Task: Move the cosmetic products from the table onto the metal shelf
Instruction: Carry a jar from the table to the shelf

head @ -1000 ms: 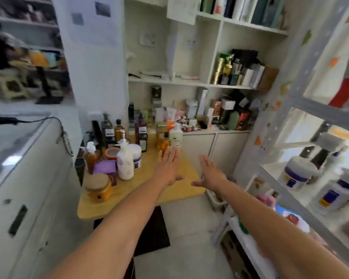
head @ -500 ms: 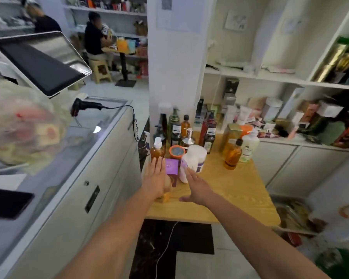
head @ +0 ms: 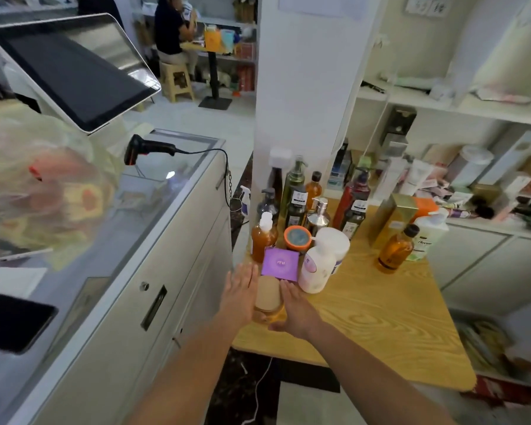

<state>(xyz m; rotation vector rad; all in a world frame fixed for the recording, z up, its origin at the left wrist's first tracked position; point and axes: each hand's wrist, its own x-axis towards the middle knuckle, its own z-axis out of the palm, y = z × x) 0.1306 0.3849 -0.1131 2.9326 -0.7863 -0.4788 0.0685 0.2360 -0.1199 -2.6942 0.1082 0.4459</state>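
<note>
Item: round amber jar with tan lid (head: 269, 297), sitting on wooden surface (head: 380, 317) between left hand (head: 239, 289) and right hand (head: 295, 311); both flanking it straight-fingered, gripping nothing; probably heavy, slick glass; best taken by its sides.

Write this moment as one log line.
left hand: left of jar | right hand: right of jar | jar: tan lid, between hands
</note>
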